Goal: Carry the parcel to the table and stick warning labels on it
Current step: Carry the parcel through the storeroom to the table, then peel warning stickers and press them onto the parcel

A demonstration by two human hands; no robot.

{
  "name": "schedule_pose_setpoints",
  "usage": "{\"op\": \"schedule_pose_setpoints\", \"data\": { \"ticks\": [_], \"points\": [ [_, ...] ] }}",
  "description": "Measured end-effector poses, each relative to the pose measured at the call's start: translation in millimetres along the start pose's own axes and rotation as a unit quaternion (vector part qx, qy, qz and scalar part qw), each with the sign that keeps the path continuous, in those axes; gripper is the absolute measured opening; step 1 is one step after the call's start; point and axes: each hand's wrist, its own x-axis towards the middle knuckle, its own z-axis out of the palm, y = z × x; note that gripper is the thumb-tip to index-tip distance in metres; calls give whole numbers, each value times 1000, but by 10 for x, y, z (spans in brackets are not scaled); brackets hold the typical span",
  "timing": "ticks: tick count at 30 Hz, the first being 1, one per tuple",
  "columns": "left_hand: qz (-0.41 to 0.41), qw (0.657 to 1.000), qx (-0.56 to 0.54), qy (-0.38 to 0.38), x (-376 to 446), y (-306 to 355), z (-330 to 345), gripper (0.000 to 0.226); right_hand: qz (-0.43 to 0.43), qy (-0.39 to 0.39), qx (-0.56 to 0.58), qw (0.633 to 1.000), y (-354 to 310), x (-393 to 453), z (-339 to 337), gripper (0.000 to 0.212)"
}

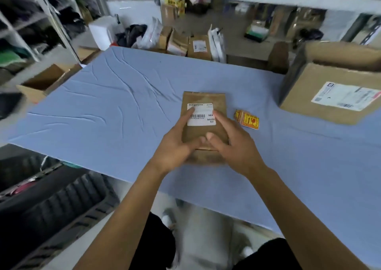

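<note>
A small brown cardboard parcel (204,99) with a white barcode label is over the middle of the blue-covered table (103,105). Both hands grip it from the near side. My left hand (175,144) clasps its left edge, the forefinger lying on the white label. My right hand (233,144) clasps its right edge, thumb on top. Whether the parcel rests on the cloth or hangs just above it I cannot tell. A small stack of yellow and red warning labels (247,119) lies on the cloth just right of the parcel.
A large cardboard box (321,96) with a shipping label stands at the table's right end. An open carton (43,82) sits off the left edge. A black crate (55,203) is on the floor at the near left. Shelves and several parcels fill the back.
</note>
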Motion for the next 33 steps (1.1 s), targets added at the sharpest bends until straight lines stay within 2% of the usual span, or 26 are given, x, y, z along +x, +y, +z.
{"op": "schedule_pose_setpoints", "data": {
  "ticks": [3, 5, 9, 15, 17, 22, 27, 29, 33],
  "points": [
    [66, 993, 72, 61, -184, -67, 40, 64, 11, 12, -14, 1000, -49, -40, 83, 57],
    [94, 987, 104, 78, -382, -79, 139, 71, 24, 21, -29, 999, -89, -60, 121, 59],
    [87, 970, 189, 128, -489, -60, 348, 89, 45, 13, -39, 998, -78, -14, 123, 61],
    [107, 933, 283, 192, -406, -130, 378, 92, 7, -68, -9, 998, 43, 155, -167, 31],
    [120, 929, 290, 195, -359, -159, 341, 88, -5, -92, -10, 996, 101, 233, -223, 32],
    [203, 934, 244, 163, -220, -357, 116, 81, -51, -97, 6, 994, 152, 372, -339, 58],
    [265, 915, 284, 108, 26, -486, -378, 79, -106, -44, -34, 993, 357, 415, -252, 63],
    [263, 923, 268, 86, 87, -490, -529, 73, -115, -23, -60, 991, 381, 433, -209, 63],
    [213, 940, 238, 117, 181, -469, -732, 66, -124, -13, -94, 988, 249, 449, -60, 62]
  ]
}}
